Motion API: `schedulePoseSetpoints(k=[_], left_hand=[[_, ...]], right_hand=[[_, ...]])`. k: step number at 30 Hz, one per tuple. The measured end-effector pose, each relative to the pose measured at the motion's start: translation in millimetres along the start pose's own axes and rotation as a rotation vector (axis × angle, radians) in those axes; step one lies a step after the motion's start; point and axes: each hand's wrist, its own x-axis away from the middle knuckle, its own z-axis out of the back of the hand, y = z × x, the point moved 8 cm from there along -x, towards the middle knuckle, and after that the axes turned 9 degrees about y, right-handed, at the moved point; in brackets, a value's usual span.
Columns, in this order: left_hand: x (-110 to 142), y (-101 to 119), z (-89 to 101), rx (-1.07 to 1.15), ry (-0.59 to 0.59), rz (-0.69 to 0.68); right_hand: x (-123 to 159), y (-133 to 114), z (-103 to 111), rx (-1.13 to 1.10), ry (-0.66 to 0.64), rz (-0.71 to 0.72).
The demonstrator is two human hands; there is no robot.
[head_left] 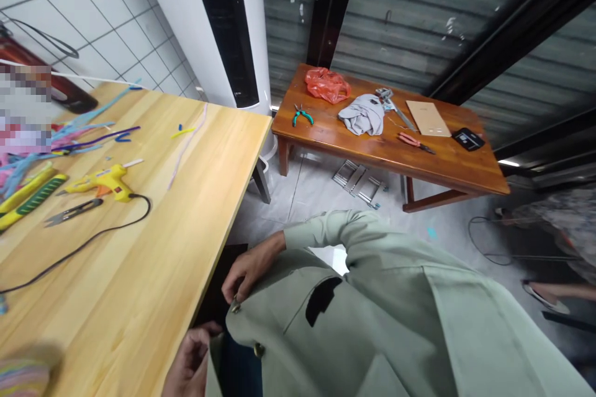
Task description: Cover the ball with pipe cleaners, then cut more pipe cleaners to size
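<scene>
I am wearing a light green jacket [395, 322], its front hanging open beside the table. My right hand [249, 270] reaches out of the sleeve with its fingers closed on the jacket's front edge, by a metal button [235, 307]. A second button [259, 350] sits on the same panel. Lower down, my left hand [189, 360] is closed around the other front edge. Part of that hand is cut off by the bottom of the picture. Dark clothing shows between the two edges.
The light wooden table [153, 273] bears a yellow glue gun [105, 184], thread snips [74, 212] and fuzzy stems [88, 121]. On the brown bench [335, 136] lie a red bag [327, 85], pliers [302, 116] and a grey cloth [363, 115]. Another person's foot [547, 296] shows at right.
</scene>
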Motion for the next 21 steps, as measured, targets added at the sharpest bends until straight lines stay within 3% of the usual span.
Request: schedulePoseSetpoints(k=[4,10,16,18,21], left_hand=[[-8.4,9.8,-18.1,-0.064,-0.073,-0.089],[-12.6,3.3,-13.1,-0.274,-0.117,-0.229],[-15.6,16.8,-41.6,-0.404,-0.397,-0.61],[-14.0,24.5,-49.4,-0.455,-0.461,-0.651],[-1.9,44.8,-59.1,-0.515,-0.552,-0.672]], right_hand=[[3.2,2.5,0.6,0.067,0.067,-0.019],[10.4,11.8,-2.6,0.137,0.074,-0.049],[5.1,14.9,-2.1,0.254,0.09,-0.168],[4.6,9.6,-1.1,0.296,0.05,-0.209],[7.8,-13.7,-6.1,0.545,-0.079,-0.207]])
